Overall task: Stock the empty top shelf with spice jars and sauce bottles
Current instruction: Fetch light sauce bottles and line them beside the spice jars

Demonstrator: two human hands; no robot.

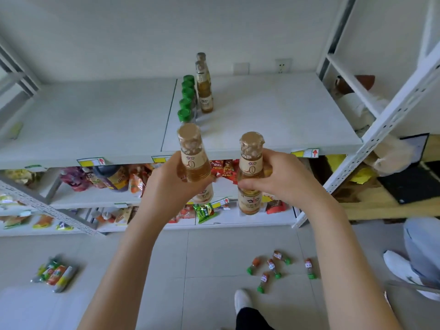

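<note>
Spice jars (187,98) and shelved bottles (204,94) stand on the top shelf (273,110) at twelve o'clock, left hand (171,186) and right hand (285,179) fingers each grip one of two sauce bottles (192,160), and floor jars (271,266) at five o'clock are yet to be stocked.

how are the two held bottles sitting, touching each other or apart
Apart. The left hand grips the left bottle, the right hand the right bottle; the head view shows a plain gap between the bottles, red packets visible through it.
</note>
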